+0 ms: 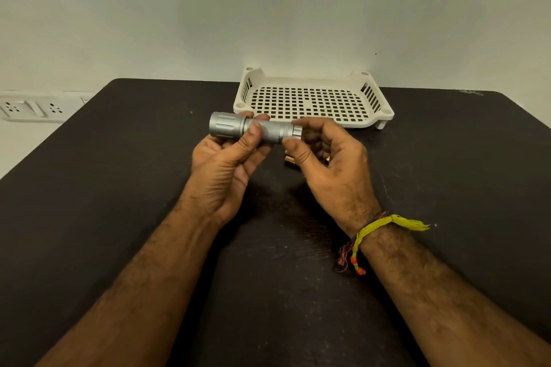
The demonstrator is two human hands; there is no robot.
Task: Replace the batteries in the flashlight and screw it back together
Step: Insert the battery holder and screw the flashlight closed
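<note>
A silver flashlight (229, 127) is held level above the dark table (119, 188), its wide head pointing left. My left hand (226, 164) grips its knurled body from below, thumb on top. My right hand (325, 164) pinches the tail cap (295, 132) at the right end between thumb and fingers. Under my right hand, small gold-coloured batteries (289, 160) lie on the table, mostly hidden by my fingers.
A white perforated plastic tray (313, 98) stands at the back of the table against the wall. A wall socket panel (29, 107) is off the table's left edge. A yellow thread band (384, 225) circles my right wrist.
</note>
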